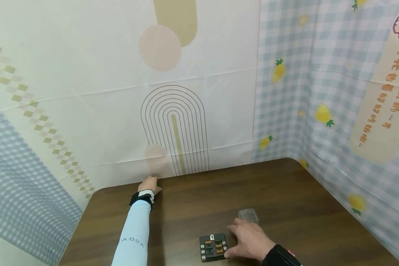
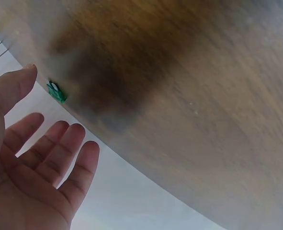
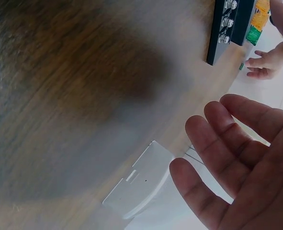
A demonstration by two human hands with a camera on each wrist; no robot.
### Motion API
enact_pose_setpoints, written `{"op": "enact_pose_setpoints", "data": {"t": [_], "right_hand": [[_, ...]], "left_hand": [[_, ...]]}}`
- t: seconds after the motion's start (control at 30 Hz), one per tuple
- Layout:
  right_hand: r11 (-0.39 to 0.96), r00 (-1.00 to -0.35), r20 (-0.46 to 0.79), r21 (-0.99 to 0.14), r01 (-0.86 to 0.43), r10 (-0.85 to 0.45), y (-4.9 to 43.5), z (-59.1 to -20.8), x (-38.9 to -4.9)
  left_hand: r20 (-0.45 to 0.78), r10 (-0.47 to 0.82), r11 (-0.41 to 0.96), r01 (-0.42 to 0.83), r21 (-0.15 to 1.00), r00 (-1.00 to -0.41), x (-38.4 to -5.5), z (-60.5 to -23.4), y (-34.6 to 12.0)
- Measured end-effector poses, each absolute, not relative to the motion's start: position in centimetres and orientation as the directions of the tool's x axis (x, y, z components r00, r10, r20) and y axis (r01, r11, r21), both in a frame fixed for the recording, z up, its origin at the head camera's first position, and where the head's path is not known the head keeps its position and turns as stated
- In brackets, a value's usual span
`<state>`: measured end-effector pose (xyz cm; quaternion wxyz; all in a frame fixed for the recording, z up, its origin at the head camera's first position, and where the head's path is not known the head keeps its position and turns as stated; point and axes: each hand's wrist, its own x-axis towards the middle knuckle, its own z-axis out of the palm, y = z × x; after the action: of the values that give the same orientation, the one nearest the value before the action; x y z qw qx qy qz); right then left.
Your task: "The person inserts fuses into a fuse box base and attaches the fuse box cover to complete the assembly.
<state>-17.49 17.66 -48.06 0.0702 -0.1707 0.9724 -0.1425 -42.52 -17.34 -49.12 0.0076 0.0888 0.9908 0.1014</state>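
At the table's far edge, my left hand [image 1: 149, 184] reaches out with fingers spread and relaxed. A small green piece, seemingly a blade fuse [image 2: 56, 91], lies on the table just beyond the left thumb and fingers; in the left wrist view a gap shows between them. My right hand [image 1: 249, 240] hovers with loosely bent fingers beside a black fuse block [image 1: 213, 247], its thumb at the block's right edge. Screw terminals line the block, and orange and green fuses [image 3: 253, 35] sit in it. Behind the right fingers lies a clear plastic cover [image 1: 248, 215], partly hidden by them.
The brown wooden table [image 1: 199, 199] has rounded far corners. A white patterned cloth [image 1: 119, 122] hangs along its far edge, and a blue checked cloth [image 1: 339, 144] hangs along the right side.
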Motion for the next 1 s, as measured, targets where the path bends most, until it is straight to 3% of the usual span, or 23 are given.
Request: {"op": "enact_pose_setpoints", "data": {"t": [0.37,1.0], "right_hand": [[0.891,-0.921,-0.042,-0.272,-0.362,-0.387,17.9,-48.1,-17.2],[0.898,-0.923,-0.075,-0.276,-0.344,-0.377,17.5,-47.9,-17.5]], "left_hand": [[-0.035,0.225,0.968,0.219,0.120,-0.974,-42.6,-50.0,-17.3],[0.001,0.244,0.949,0.239,0.204,-0.970,-41.9,-48.9,-17.1]]}}
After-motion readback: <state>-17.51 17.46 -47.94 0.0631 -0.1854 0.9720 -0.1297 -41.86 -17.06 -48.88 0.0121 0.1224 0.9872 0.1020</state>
